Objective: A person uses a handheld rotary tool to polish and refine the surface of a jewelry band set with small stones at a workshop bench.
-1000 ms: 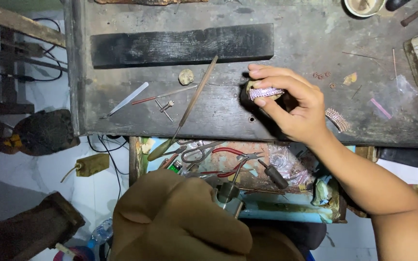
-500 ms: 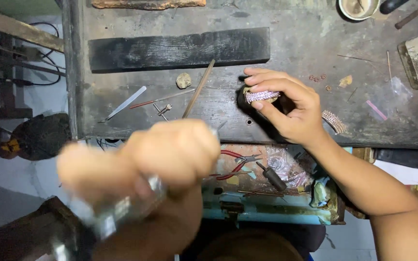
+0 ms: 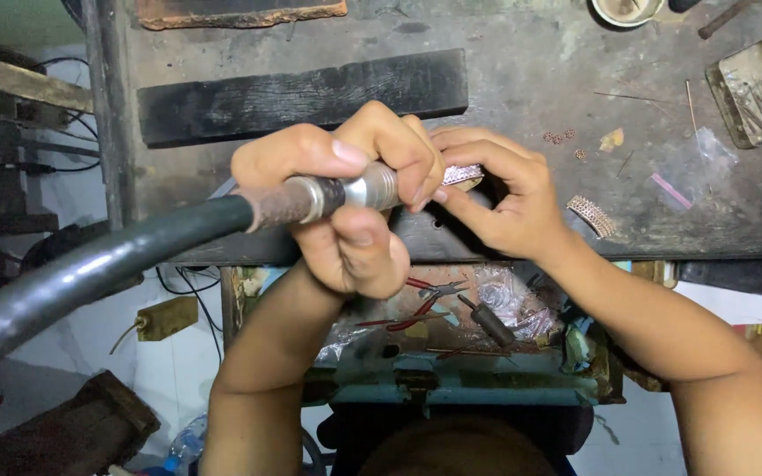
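My left hand (image 3: 346,198) grips a metal rotary handpiece (image 3: 346,192) on a thick black flexible shaft (image 3: 90,273) that runs off to the lower left. Its tip points right at a small studded silver jewellery piece (image 3: 462,174). My right hand (image 3: 504,198) pinches that piece between fingers and thumb, over the front edge of the dark worn workbench (image 3: 531,79). The two hands touch at the fingertips.
A long black block (image 3: 302,92) lies across the bench behind my hands. A studded band (image 3: 591,215) and small rings (image 3: 559,137) lie to the right, a metal tray of bits (image 3: 751,92) at the far right. An open drawer (image 3: 460,326) below holds pliers and scraps.
My left hand has come up from below the bench with the handpiece and brought its tip to the jewellery piece. My right hand has kept its hold in about the same place.
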